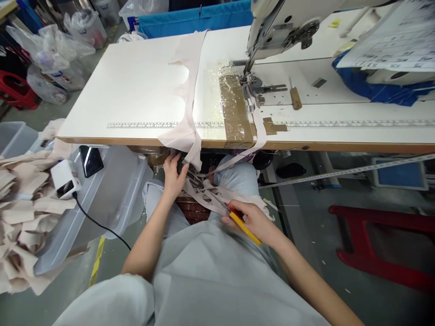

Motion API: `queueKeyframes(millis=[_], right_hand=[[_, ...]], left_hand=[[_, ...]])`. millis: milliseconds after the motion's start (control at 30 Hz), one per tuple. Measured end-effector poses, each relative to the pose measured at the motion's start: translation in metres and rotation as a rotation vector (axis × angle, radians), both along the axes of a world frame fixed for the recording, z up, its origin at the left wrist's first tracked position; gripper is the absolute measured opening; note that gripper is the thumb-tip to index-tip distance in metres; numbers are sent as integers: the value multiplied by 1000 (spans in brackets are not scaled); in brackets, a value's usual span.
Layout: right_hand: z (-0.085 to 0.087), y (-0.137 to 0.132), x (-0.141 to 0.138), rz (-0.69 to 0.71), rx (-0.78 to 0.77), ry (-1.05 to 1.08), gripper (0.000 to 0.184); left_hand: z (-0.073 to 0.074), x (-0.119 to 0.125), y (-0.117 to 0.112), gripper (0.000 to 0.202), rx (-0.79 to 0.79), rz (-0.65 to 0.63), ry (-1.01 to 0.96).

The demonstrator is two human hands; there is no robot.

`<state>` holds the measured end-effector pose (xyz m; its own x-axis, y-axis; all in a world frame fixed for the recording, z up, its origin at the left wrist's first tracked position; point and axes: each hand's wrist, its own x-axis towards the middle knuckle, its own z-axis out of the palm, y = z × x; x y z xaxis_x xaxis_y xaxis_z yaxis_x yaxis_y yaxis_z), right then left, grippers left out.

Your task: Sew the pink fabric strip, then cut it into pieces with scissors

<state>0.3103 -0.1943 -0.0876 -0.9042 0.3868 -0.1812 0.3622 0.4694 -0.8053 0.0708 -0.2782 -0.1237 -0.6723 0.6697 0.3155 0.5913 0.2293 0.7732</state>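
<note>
My right hand (249, 219) is closed around the yellow and red handles of scissors (245, 227), whose blades point up and left over my lap. Pale pink fabric strips (234, 195) lie tangled across my thighs under those blades. My left hand (174, 177) is at the table's front edge, fingers curled and thumb apart, around something dark I cannot make out. Just above it hangs the end of a pale pink fabric piece (186, 131), draped over the tabletop. From the sewing machine (253, 86) a pink strip (260, 131) runs over the edge toward my lap.
The white table (136, 86) has a ruler strip along its front. A wooden-handled tool (295, 97) lies right of the needle. At left, a clear plastic bin (115, 199) stands beside piled pink pieces (27, 213), a phone (91, 160) and a white charger (65, 178). A red stool (384, 222) is at right.
</note>
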Motion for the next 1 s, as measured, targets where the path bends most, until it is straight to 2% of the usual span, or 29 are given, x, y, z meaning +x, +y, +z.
queueKeyframes(millis=[100, 200, 267, 367, 433, 467, 567, 600, 633, 667, 733, 800, 833, 900, 1000], right_hand=[[-1, 3, 9, -73, -66, 45, 36], [-3, 7, 18, -124, -90, 45, 39], [-5, 7, 22, -138, -95, 34, 40], [-8, 5, 21, -133, -103, 13, 39], [-9, 2, 16, -123, -107, -5, 38], [-9, 0, 13, -118, -112, -10, 38], [-5, -3, 5, -79, -137, -9, 38], [-2, -4, 2, -60, -145, -11, 38], [1, -4, 1, -38, -154, -13, 37], [4, -4, 0, -19, -165, -14, 38], [9, -4, -1, 11, -201, -9, 40], [11, -2, -1, 42, -236, -13, 43], [11, -1, -1, 63, -241, -25, 45], [11, 3, -2, 119, -228, -62, 48], [9, 9, -5, 225, -217, -101, 49]], left_hand=[[-8, 0, -6, 27, -45, -44, -149], [-21, -1, -38, 25, -202, 133, -417], [-32, -2, -63, 23, -291, 250, -517], [-36, 4, -88, 19, -363, 256, -579], [-24, 17, -91, 22, -352, 161, -668], [-14, 25, -90, 25, -313, 57, -749], [22, 47, -78, 36, -127, -366, -1037], [33, 53, -74, 40, -95, -471, -1092], [41, 56, -70, 41, -92, -514, -1098], [48, 59, -67, 36, -105, -511, -1054], [55, 60, -64, 24, -136, -415, -849], [57, 60, -62, 26, -140, -321, -641], [57, 59, -62, 27, -138, -311, -604], [57, 59, -64, 29, -165, -350, -704], [57, 59, -67, 33, -220, -402, -1008]])
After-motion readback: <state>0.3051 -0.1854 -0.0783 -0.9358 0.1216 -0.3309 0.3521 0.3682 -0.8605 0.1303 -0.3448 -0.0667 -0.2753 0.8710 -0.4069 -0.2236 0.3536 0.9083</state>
